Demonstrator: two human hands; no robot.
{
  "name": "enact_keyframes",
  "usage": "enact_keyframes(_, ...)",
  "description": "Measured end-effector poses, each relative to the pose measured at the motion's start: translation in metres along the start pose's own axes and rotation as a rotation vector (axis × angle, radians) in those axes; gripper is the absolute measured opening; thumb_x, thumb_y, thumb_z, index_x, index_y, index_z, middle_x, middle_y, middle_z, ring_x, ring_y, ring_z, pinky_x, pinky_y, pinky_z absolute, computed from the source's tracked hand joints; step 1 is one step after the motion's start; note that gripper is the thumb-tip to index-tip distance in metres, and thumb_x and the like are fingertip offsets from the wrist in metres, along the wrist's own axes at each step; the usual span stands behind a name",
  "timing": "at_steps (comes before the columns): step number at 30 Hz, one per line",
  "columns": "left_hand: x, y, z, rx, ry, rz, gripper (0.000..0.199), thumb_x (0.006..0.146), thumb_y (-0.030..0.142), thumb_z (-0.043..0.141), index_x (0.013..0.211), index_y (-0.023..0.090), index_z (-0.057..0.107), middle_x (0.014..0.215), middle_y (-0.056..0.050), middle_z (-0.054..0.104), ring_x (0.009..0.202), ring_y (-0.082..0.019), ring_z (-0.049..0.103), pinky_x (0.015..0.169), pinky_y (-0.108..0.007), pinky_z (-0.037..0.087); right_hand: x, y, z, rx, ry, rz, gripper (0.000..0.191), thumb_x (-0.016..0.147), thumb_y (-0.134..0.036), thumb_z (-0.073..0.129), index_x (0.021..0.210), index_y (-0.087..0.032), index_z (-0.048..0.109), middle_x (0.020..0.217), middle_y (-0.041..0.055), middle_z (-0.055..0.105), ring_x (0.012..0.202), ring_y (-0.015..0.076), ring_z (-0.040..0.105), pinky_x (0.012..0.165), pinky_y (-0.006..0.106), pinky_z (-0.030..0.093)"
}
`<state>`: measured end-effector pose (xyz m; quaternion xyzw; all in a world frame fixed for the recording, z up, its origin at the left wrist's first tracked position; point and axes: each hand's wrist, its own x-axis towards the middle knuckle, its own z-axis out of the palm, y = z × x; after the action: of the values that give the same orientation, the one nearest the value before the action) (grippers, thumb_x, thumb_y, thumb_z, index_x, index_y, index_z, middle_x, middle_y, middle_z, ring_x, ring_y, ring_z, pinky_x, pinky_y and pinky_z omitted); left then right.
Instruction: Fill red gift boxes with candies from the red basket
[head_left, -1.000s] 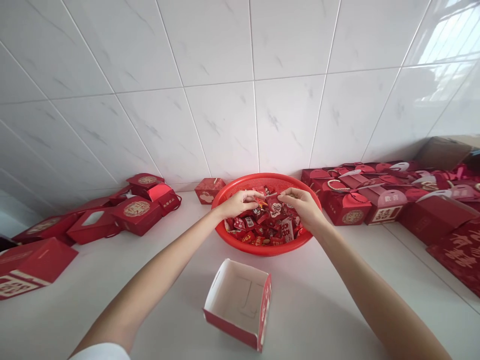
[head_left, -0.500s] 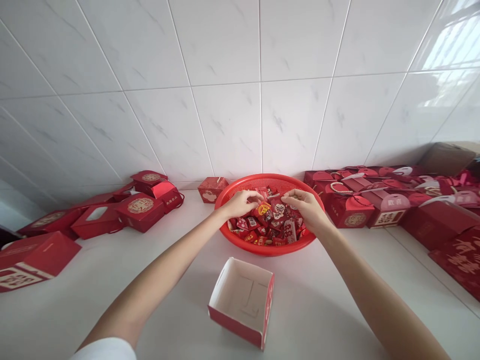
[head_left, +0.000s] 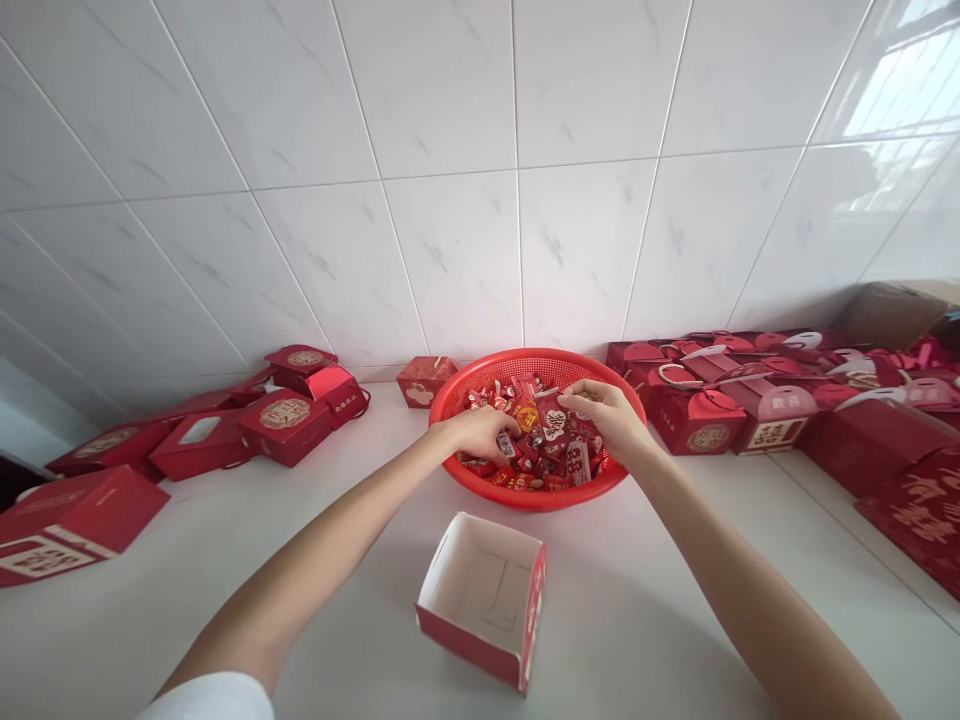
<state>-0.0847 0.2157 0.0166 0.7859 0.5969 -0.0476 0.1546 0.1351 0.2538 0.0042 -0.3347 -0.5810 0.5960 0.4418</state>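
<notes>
A red plastic basket full of wrapped candies stands against the tiled wall. Inside its left part my left hand is closed on a small wrapped candy. My right hand, over the basket's right part, pinches the edge of a red candy packet with white print. Nearer to me on the counter sits an open red box with a white inside and nothing in it.
Red gift boxes are grouped at the left. Many more red boxes with rope handles crowd the right side. A small red box stands behind the basket's left edge. A brown carton lies at the far right.
My left hand has moved down and slightly left in the basket and closed on a small candy. My right hand stays nearly in place with the red packet.
</notes>
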Motion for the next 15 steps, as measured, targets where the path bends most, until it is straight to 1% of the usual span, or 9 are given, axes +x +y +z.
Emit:
enact_keyframes(2, 0.0015, -0.0016, 0.0005, -0.099, 0.134, 0.033, 0.056, 0.068, 0.027, 0.079, 0.123, 0.025, 0.070, 0.121, -0.005, 0.072, 0.112, -0.029, 0.065, 0.094, -0.032, 0.049, -0.0003, -0.0005, 0.0004, 0.002, 0.004, -0.010, 0.025, 0.062, -0.040, 0.082, 0.068, -0.021, 0.067, 0.069, -0.0001, 0.065, 0.062, 0.0141, 0.057, 0.061, 0.029, 0.044)
enact_keyframes(4, 0.0025, -0.0032, 0.0007, -0.213, 0.273, 0.066, 0.065, 0.070, 0.029, 0.080, 0.132, 0.026, 0.064, 0.134, -0.005, 0.065, 0.122, -0.029, 0.060, 0.102, -0.035, 0.047, -0.0007, -0.0018, 0.0011, 0.015, 0.013, -0.012, 0.024, 0.062, -0.040, 0.081, 0.067, -0.021, 0.067, 0.070, 0.0006, 0.067, 0.063, 0.0145, 0.058, 0.061, 0.029, 0.044)
enact_keyframes(6, 0.0026, -0.0044, 0.0003, -0.293, 0.342, 0.050, 0.074, 0.072, 0.035, 0.080, 0.141, 0.027, 0.056, 0.139, -0.008, 0.060, 0.117, -0.027, 0.063, 0.098, -0.035, 0.050, -0.0011, -0.0033, 0.0016, 0.028, 0.022, -0.005, 0.023, 0.061, -0.040, 0.079, 0.067, -0.021, 0.067, 0.071, 0.0010, 0.068, 0.063, 0.0147, 0.058, 0.061, 0.029, 0.045)
enact_keyframes(7, 0.0021, -0.0045, -0.0002, -0.290, 0.360, 0.017, 0.070, 0.074, 0.037, 0.078, 0.140, 0.026, 0.057, 0.137, -0.009, 0.061, 0.111, -0.026, 0.066, 0.094, -0.035, 0.052, -0.0012, -0.0040, 0.0018, 0.027, 0.023, -0.002, 0.022, 0.062, -0.039, 0.079, 0.067, -0.021, 0.066, 0.071, 0.0010, 0.068, 0.063, 0.0146, 0.058, 0.061, 0.029, 0.045)
enact_keyframes(9, 0.0002, -0.0031, -0.0019, -0.188, 0.391, -0.096, 0.043, 0.082, 0.035, 0.070, 0.122, 0.023, 0.068, 0.123, -0.009, 0.068, 0.101, -0.025, 0.069, 0.086, -0.033, 0.054, -0.0013, -0.0048, 0.0020, 0.013, 0.024, -0.002, 0.021, 0.062, -0.039, 0.077, 0.066, -0.022, 0.066, 0.072, 0.0012, 0.069, 0.062, 0.0145, 0.057, 0.061, 0.029, 0.044)
enact_keyframes(10, -0.0011, -0.0017, -0.0029, -0.103, 0.388, -0.166, 0.027, 0.084, 0.033, 0.065, 0.107, 0.022, 0.073, 0.112, -0.009, 0.072, 0.098, -0.026, 0.069, 0.083, -0.033, 0.053, -0.0012, -0.0050, 0.0020, 0.006, 0.027, -0.003, 0.020, 0.063, -0.039, 0.076, 0.066, -0.022, 0.066, 0.072, 0.0015, 0.069, 0.063, 0.0147, 0.057, 0.061, 0.029, 0.044)
enact_keyframes(11, -0.0026, 0.0001, -0.0041, -0.018, 0.364, -0.233, 0.017, 0.085, 0.031, 0.063, 0.092, 0.021, 0.075, 0.100, -0.008, 0.074, 0.097, -0.028, 0.069, 0.081, -0.034, 0.052, -0.0010, -0.0050, 0.0020, 0.003, 0.033, -0.004, 0.018, 0.063, -0.037, 0.075, 0.066, -0.022, 0.066, 0.071, 0.0017, 0.069, 0.064, 0.0149, 0.058, 0.062, 0.029, 0.044)
enact_keyframes(13, -0.0052, 0.0036, -0.0060, 0.098, 0.263, -0.334, 0.015, 0.079, 0.032, 0.067, 0.070, 0.020, 0.070, 0.081, -0.008, 0.073, 0.089, -0.031, 0.070, 0.073, -0.034, 0.050, -0.0002, -0.0050, 0.0018, 0.014, 0.051, 0.000, 0.013, 0.064, -0.033, 0.072, 0.066, -0.022, 0.066, 0.070, 0.0021, 0.069, 0.067, 0.0159, 0.059, 0.063, 0.029, 0.045)
enact_keyframes(15, -0.0063, 0.0053, -0.0068, 0.115, 0.142, -0.346, 0.018, 0.069, 0.033, 0.075, 0.061, 0.020, 0.067, 0.069, -0.007, 0.069, 0.078, -0.030, 0.069, 0.065, -0.033, 0.047, 0.0010, -0.0051, 0.0016, 0.042, 0.075, 0.001, 0.007, 0.063, -0.028, 0.066, 0.066, -0.022, 0.066, 0.069, 0.0022, 0.069, 0.070, 0.0168, 0.059, 0.063, 0.028, 0.045)
